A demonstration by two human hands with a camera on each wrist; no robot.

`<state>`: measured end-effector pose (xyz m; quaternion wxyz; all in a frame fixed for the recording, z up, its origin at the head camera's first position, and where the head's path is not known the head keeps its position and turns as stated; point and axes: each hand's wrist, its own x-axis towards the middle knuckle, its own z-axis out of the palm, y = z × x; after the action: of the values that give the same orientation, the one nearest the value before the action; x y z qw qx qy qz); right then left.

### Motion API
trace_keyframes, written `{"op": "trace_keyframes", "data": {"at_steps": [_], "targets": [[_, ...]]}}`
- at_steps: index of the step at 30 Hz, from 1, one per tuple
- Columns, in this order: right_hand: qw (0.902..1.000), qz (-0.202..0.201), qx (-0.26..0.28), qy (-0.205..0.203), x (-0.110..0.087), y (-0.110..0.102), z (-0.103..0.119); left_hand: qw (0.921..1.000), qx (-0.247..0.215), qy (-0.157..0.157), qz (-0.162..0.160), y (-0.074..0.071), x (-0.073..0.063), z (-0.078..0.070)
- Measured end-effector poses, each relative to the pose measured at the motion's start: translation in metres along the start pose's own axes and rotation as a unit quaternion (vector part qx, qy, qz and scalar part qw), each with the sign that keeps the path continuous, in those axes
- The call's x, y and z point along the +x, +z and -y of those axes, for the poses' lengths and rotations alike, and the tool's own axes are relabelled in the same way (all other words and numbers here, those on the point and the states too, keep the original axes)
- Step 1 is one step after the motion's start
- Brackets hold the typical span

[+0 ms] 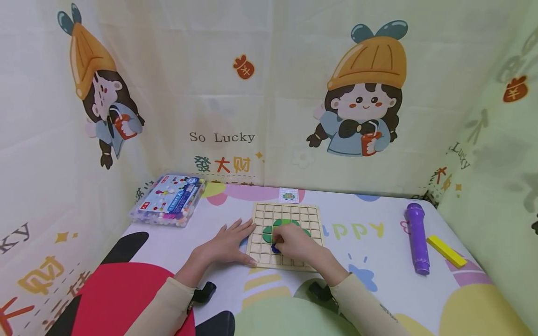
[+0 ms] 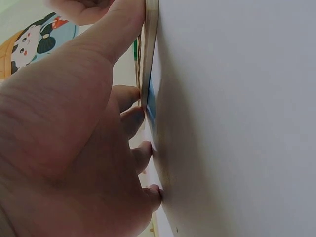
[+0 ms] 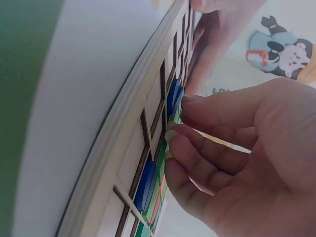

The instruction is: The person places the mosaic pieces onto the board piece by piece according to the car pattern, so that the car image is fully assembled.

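A wooden grid board (image 1: 260, 212) lies on the table with green pieces (image 1: 267, 234) in its cells. My left hand (image 1: 231, 242) rests at the board's left side, fingers spread and thumb on the lower left edge; the left wrist view shows the thumb (image 2: 106, 37) against the rim. Over the board's middle, my right hand (image 1: 296, 242) has curled fingers and pinches at a small dark blue piece (image 1: 275, 248). In the right wrist view its thumb touches this blue piece (image 3: 173, 96). Another blue piece (image 3: 145, 185) sits in a nearby cell. The right hand hides part of the pattern.
A small pattern card (image 1: 289, 195) lies behind the board. At the back left stands a clear plastic box (image 1: 168, 198) of colourful pieces. On the right lie a purple microphone-shaped stick (image 1: 417, 238) and a yellow bar (image 1: 446, 251). Printed curtains (image 1: 269, 93) enclose the table.
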<state>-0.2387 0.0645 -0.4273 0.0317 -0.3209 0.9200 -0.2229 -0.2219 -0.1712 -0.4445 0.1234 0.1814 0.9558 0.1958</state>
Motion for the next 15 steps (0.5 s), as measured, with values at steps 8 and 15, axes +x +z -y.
{"op": "trace_keyframes", "data": {"at_steps": [8,15], "targets": [[0.9995,0.001,-0.009,-0.03,-0.0025,0.0006,-0.0031,1.0,0.004,-0.004,-0.002,0.0004,-0.0007,-0.0004],[0.9977,-0.003,-0.034,-0.059,-0.0064,0.0005,-0.0066,1.0,0.002,-0.005,-0.001,0.0005,-0.0011,-0.0018]]}}
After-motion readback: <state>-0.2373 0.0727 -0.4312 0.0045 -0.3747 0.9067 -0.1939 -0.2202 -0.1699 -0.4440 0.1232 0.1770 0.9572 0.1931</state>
